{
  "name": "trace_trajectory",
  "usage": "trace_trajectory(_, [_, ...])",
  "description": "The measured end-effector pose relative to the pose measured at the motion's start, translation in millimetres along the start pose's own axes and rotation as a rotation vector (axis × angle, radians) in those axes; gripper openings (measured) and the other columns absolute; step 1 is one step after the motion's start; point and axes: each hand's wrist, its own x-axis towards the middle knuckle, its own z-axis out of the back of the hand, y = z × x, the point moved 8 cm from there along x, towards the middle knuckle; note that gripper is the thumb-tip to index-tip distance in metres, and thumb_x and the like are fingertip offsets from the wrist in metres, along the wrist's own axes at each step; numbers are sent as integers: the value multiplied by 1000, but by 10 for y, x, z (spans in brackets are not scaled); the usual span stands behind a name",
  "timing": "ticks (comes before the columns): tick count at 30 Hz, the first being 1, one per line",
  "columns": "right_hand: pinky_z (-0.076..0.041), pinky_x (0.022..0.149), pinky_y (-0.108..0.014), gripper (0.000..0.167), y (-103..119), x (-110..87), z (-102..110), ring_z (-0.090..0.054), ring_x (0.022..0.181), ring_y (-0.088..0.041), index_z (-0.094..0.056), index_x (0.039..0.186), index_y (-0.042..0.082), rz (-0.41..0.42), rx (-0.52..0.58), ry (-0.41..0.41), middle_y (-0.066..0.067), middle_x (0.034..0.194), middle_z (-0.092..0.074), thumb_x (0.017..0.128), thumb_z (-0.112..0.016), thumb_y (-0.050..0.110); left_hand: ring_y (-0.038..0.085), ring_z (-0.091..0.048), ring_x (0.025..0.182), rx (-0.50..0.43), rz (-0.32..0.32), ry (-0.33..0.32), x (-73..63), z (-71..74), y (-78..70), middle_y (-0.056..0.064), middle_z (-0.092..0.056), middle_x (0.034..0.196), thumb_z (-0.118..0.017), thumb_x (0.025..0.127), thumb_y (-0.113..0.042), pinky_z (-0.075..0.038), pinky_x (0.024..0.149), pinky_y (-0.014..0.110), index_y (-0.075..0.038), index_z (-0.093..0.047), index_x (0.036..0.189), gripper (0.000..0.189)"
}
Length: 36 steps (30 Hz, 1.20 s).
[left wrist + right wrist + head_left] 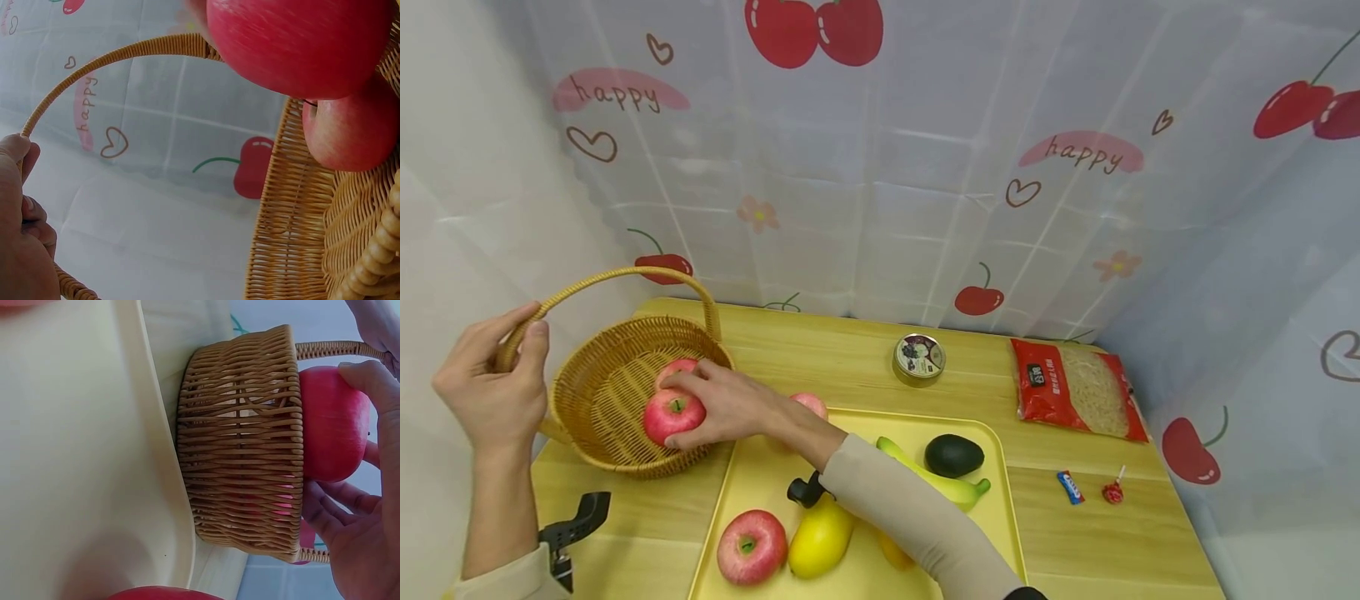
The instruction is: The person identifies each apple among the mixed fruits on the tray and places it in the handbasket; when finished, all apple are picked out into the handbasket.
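Observation:
A wicker basket (617, 358) with a tall arched handle stands at the left of the table. My left hand (501, 379) grips the handle's left side; in the left wrist view its fingers curl round the woven handle (119, 55). My right hand (726, 407) holds a red apple (674, 417) at the basket's opening, thumb on one side and fingers on the other. In the right wrist view this held apple (334, 424) is level with the rim. Another apple (353, 128) lies inside the basket, partly hidden behind the held one.
A yellow tray (718, 508) bears an apple (752, 547), a mango (822, 537), a banana (925, 475) and an avocado (953, 456); another apple (810, 405) is partly behind my right wrist. Beyond are a tin (919, 358), a red packet (1075, 387), a small wrapped candy (1071, 487) and a lollipop (1113, 490).

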Motion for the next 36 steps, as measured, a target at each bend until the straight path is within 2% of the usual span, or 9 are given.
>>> trace_trajectory(8, [-41,86,-14,76,-27,56,-59,-43,108,-1,-44,146,37,5,-57,14,10,136,-44,80,-70,67,-2,-59,83,8,3,9,-9,-11,7,-8,-72,96,-71,89,-2,-45,68,3,7,-76,103,17])
trace_trajectory(9, [-41,86,-14,76,-32,60,-69,-43,108,-1,-44,145,37,5,-61,16,10,136,-44,80,-70,67,-1,-59,83,5,4,9,-11,-11,9,-6,-72,96,-71,89,-2,-45,68,3,7,-77,103,17])
trace_trajectory(15, [-42,84,-14,76,-64,89,-118,-43,109,-3,-45,144,35,10,-81,15,8,136,-44,80,-71,66,-2,-58,81,10,7,9,-20,-14,18,-5,-73,95,-71,89,-2,-44,66,3,5,-77,102,16])
trace_trajectory(22, [-42,82,-14,76,-64,141,-149,-42,108,-2,-45,144,36,-3,-99,16,8,133,-44,80,-70,67,-3,-58,82,33,0,6,-5,-1,12,-13,-71,95,-72,90,-3,-43,67,3,7,-76,103,17])
trace_trajectory(29, [-42,83,-13,77,-86,188,-169,-43,110,-3,-45,145,35,-22,-112,30,7,133,-44,81,-71,66,-1,-60,83,0,-7,-3,4,8,21,-2,-74,96,-72,89,-2,-44,69,5,8,-76,101,17])
trace_trajectory(36, [-44,87,-16,80,-118,238,-153,-43,116,-5,-42,148,34,-43,-106,45,6,139,-42,81,-71,66,-2,-59,81,16,-17,-7,-1,9,19,4,-75,97,-72,89,-3,-42,67,6,4,-78,101,16])
